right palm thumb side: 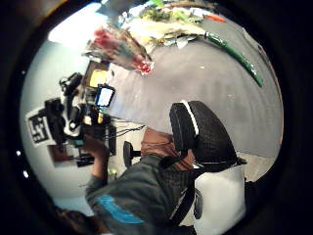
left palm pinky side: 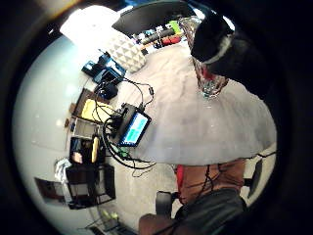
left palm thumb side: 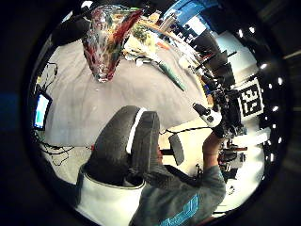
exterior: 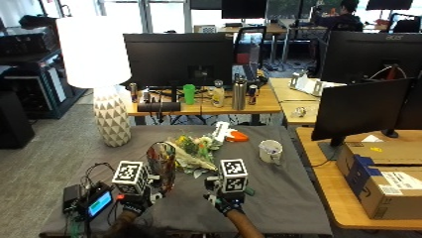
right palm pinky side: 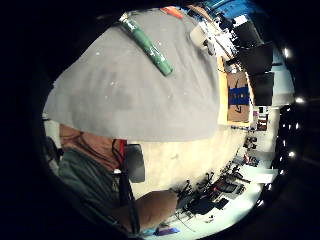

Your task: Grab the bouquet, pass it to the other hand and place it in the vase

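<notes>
The bouquet (exterior: 194,151) lies on the grey cloth at the table's middle, its flowers pointing away from me and its green-wrapped stem (right palm pinky side: 150,47) toward the right hand. Just left of it stands the multicoloured glass vase (exterior: 161,166), upright with nothing in it that I can see. My left hand (exterior: 133,206) hovers at the near edge in front of the vase and holds nothing. My right hand (exterior: 227,204) hovers at the near edge below the bouquet's stem, also holding nothing. The left palm views show the vase (left palm thumb side: 106,40) close by; the stem (right palm thumb side: 234,54) lies apart from the right hand.
A white mug (exterior: 269,150) stands right of the bouquet. An orange item (exterior: 236,136) and a white object (exterior: 221,130) lie behind it. A white lamp (exterior: 109,116) stands at the back left. A small lit screen with cables (exterior: 99,203) sits at the near left corner.
</notes>
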Tool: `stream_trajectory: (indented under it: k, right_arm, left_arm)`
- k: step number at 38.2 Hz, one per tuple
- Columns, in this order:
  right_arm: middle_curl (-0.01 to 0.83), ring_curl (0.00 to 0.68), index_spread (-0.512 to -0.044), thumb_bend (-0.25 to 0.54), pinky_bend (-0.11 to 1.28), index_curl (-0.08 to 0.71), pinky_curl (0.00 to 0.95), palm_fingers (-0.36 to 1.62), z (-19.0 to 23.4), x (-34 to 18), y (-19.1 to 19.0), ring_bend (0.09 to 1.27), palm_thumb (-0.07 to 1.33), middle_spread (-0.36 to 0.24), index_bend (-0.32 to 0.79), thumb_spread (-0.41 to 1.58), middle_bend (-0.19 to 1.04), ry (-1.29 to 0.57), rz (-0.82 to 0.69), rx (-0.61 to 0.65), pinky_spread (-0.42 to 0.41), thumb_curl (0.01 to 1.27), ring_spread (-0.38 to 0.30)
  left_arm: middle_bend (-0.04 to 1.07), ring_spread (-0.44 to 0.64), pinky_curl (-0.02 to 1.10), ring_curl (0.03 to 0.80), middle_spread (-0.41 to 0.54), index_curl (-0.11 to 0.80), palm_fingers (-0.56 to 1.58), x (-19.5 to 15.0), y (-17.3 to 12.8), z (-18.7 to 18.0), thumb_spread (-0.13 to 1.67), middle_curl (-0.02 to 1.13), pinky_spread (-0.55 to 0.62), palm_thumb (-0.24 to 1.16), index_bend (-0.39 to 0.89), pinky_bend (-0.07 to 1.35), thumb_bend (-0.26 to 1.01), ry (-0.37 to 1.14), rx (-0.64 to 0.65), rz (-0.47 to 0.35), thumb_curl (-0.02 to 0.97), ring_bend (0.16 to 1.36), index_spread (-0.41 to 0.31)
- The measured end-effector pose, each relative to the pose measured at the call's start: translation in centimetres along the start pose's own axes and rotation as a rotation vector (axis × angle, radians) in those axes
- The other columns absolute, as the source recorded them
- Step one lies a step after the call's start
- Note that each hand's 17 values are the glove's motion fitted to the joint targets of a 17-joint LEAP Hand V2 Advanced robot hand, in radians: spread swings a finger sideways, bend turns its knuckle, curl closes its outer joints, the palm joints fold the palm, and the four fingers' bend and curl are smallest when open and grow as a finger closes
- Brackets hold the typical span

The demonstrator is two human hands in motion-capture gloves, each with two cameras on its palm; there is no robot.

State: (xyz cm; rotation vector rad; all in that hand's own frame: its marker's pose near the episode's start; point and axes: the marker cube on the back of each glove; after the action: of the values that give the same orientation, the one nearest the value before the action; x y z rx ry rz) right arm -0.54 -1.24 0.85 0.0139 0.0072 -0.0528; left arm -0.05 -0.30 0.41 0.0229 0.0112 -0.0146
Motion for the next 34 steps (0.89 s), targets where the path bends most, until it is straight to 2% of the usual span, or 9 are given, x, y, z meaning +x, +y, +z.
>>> stream_trajectory:
  k: [12,23,30,34]
  right_arm:
    - [0.301,0.217,-0.337,0.151,0.47,0.214,0.314,0.23,-0.2,6.2,-1.8,0.3,0.55,0.102,0.12,1.21,0.28,0.011,0.084,0.033,0.302,0.25,0.205]
    - [0.3,0.231,-0.353,0.09,0.61,0.195,0.37,0.05,3.0,14.1,-6.4,0.29,0.6,0.116,0.1,1.16,0.19,-0.027,0.208,0.123,0.305,0.28,0.224]
    - [0.304,0.23,-0.358,0.053,0.65,0.19,0.381,0.0,7.5,17.4,-10.0,0.28,0.62,0.122,0.11,1.14,0.19,-0.071,0.252,0.065,0.307,0.29,0.237]
    - [0.303,0.234,-0.353,0.03,0.68,0.188,0.385,-0.02,9.6,17.9,-11.1,0.28,0.63,0.131,0.11,1.13,0.19,-0.098,0.267,-0.015,0.307,0.29,0.243]
  left_arm:
    - [0.17,0.11,0.31,0.289,0.016,0.318,0.62,0.2,0.2,-0.7,1.04,0.3,0.29,0.11,0.16,0.23,-0.02,-0.01,0.054,0.006,0.216,0.47,-0.137]
    - [0.17,0.11,0.34,0.303,0.016,0.331,0.62,1.4,0.1,-0.8,1.04,0.31,0.29,0.1,0.15,0.23,-0.02,0.005,0.088,0.015,0.236,0.47,-0.138]
    - [0.16,0.1,0.35,0.309,0.01,0.336,0.61,2.1,-0.5,-0.4,1.04,0.32,0.28,0.1,0.15,0.24,-0.02,0.009,0.117,0.032,0.245,0.47,-0.138]
    - [0.17,0.1,0.36,0.313,0.009,0.339,0.61,2.5,-0.8,0.0,1.04,0.32,0.28,0.1,0.15,0.24,-0.02,0.012,0.105,0.035,0.248,0.47,-0.139]
